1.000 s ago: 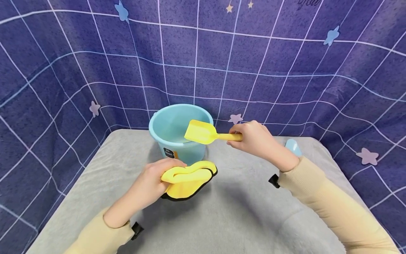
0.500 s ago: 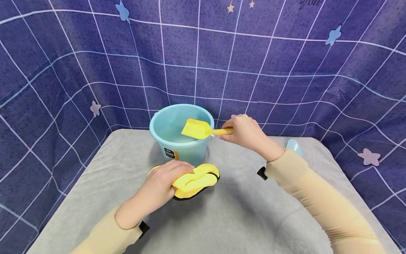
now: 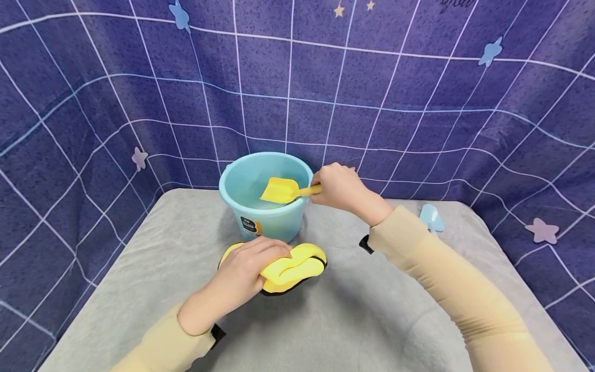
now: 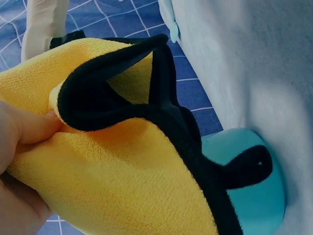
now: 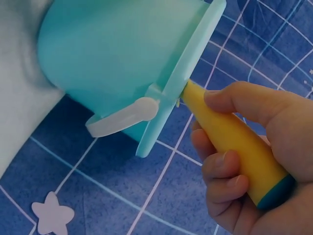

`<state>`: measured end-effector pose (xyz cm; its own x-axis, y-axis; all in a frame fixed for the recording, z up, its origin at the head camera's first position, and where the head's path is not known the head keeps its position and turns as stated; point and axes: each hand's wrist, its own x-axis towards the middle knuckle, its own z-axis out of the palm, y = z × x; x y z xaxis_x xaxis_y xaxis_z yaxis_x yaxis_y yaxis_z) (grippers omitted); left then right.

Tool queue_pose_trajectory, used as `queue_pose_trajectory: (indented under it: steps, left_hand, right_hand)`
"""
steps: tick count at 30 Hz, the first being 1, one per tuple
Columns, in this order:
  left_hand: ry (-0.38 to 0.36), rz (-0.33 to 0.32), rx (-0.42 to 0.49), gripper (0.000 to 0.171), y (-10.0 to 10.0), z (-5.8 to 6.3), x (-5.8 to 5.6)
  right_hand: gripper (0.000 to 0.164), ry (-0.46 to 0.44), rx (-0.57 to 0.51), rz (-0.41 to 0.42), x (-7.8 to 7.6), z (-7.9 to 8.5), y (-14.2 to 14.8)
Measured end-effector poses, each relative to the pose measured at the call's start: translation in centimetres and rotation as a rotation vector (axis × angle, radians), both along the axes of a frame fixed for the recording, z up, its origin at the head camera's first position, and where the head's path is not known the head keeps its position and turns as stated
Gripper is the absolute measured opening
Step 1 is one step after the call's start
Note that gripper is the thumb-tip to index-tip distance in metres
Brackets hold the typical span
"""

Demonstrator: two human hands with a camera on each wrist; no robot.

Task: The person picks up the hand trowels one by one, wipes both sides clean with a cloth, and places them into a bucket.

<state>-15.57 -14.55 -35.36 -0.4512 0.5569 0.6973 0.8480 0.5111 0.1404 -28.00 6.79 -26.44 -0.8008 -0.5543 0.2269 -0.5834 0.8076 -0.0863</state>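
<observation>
My right hand (image 3: 341, 188) grips the handle of a yellow toy shovel (image 3: 281, 191). The shovel's blade is over the mouth of a light blue bucket (image 3: 271, 223), partly below the near rim. In the right wrist view the fingers wrap the yellow handle (image 5: 234, 142), and the bucket wall hides the blade. My left hand (image 3: 246, 268) holds a folded yellow cloth (image 3: 297, 266) with black edging, in front of the bucket. Up close in the left wrist view, the thumb pinches the cloth (image 4: 122, 171), and a black hanging loop (image 4: 249, 169) sticks out from its edge.
A light blue scoop-like thing (image 3: 431, 217) lies at the right rear of the grey cloth-covered surface (image 3: 353, 310), partly behind my right sleeve. A blue gridded curtain (image 3: 372, 77) with stars encloses the back and sides. The bucket's white handle (image 5: 122, 120) hangs down.
My right hand has moved left, carrying the shovel further over the bucket and slightly lower. My left hand has shifted right and regripped the cloth, which is more bunched.
</observation>
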Motion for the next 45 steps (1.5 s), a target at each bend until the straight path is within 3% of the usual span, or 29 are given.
queue_pose_trajectory:
  steps: [13,23,28,35,45]
  left_hand:
    - [-0.007,-0.013,-0.001,0.041,0.1,-0.2,-0.2]
    - [-0.011,-0.008,-0.004,0.045,0.2,-0.3,-0.2]
    - [-0.014,-0.003,-0.008,0.051,0.3,-0.4,-0.2]
    - [-0.017,-0.003,-0.004,0.048,0.3,-0.7,-0.3]
    - [-0.029,-0.004,-0.007,0.05,0.2,-0.9,-0.3]
  right_hand:
    - [0.014,-0.07,0.043,0.002,-1.7,0.4,-2.9]
    - [0.008,-0.097,0.076,-0.007,-3.1,-0.4,-4.7]
    - [0.02,-0.135,0.088,0.023,-4.1,-1.3,-5.3]
    - [0.041,-0.134,0.134,0.113,-5.0,-2.6,-6.5]
    - [0.047,-0.207,0.184,0.092,-5.6,-3.5,-8.3]
